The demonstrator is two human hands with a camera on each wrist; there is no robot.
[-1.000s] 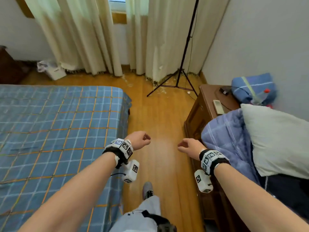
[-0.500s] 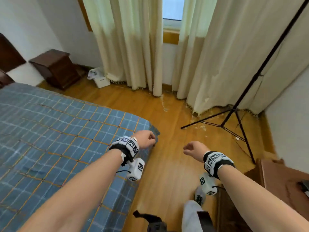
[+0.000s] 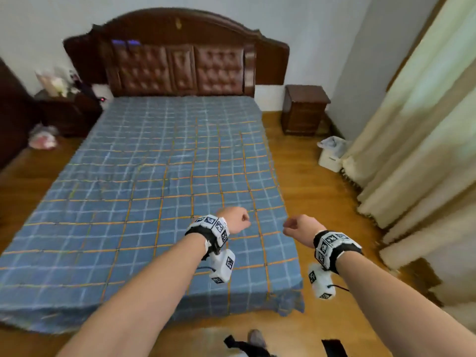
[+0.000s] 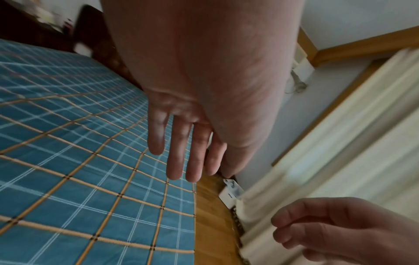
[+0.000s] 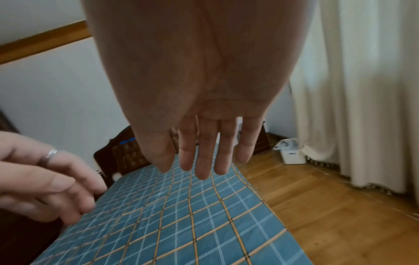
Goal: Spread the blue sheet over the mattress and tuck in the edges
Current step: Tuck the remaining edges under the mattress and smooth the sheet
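The blue plaid sheet (image 3: 154, 189) lies spread flat over the whole mattress, up to the headboard. Its near right corner (image 3: 291, 302) hangs a little rumpled over the foot edge. My left hand (image 3: 238, 219) hovers above the sheet's near right part, fingers relaxed, holding nothing. My right hand (image 3: 298, 226) hovers beside it, over the bed's right edge, also empty. In the left wrist view the left hand's fingers (image 4: 181, 152) hang loose above the sheet (image 4: 79, 179). The right wrist view shows the right hand's fingers (image 5: 204, 152) loose over the sheet (image 5: 181, 215).
A dark wooden headboard (image 3: 177, 70) stands at the far end. A nightstand (image 3: 304, 109), a white bin (image 3: 331, 155) and long curtains (image 3: 412, 150) line the right side. Another cluttered nightstand (image 3: 64, 106) is far left. Wooden floor (image 3: 309, 202) runs along the bed.
The view has swung left, from the floor and curtains to the whole bed. Both hands stay raised and empty, now over the sheet's near right corner.
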